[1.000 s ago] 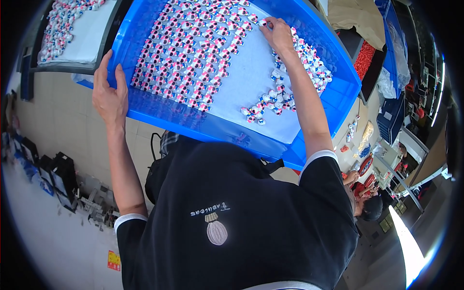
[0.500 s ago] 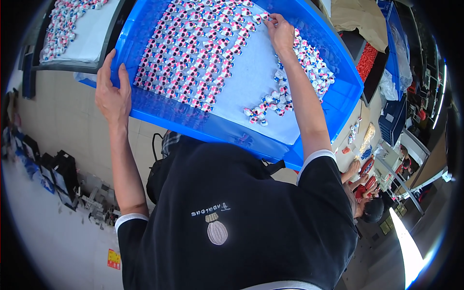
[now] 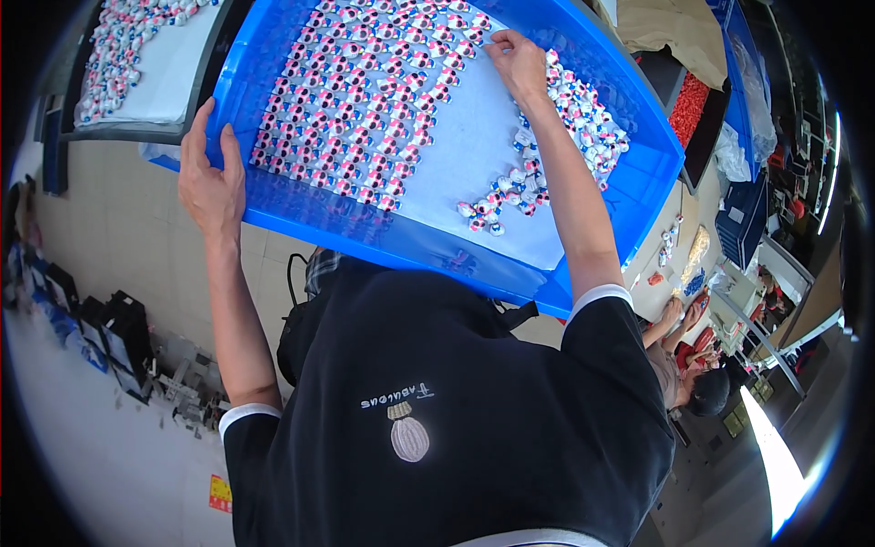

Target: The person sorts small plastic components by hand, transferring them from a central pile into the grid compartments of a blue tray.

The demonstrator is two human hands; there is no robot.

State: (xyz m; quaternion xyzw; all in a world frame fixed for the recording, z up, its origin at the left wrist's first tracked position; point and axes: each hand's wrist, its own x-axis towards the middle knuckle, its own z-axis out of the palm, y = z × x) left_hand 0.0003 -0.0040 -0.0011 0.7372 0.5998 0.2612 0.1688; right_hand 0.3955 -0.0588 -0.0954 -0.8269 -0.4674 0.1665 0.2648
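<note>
A big blue plastic tray [image 3: 355, 228] lies in front of me, lined with a pale sheet. My left hand [image 3: 211, 178] grips its left wall, thumb inside and fingers outside. Rows of small white, pink and blue figurines [image 3: 351, 109] with dark eye patches cover the left part of the sheet. My right hand [image 3: 518, 66] is over the far part of the tray, at the right end of the rows. Its thumb and forefinger are bent together beside the last figurines; whatever they hold is hidden. A loose heap of similar figurines [image 3: 583, 123] lies under and right of my right forearm.
At the far left stands a dark tray [image 3: 173, 77] with more figurines on white paper. To the right are a container of red pieces [image 3: 690, 108], brown paper [image 3: 674, 36] and clear plastic bags [image 3: 732, 159]. Another person [image 3: 702, 387] works at a table on the right.
My right hand has shifted slightly left and nearer, toward the end of the rows. The left hand keeps its hold on the tray wall.
</note>
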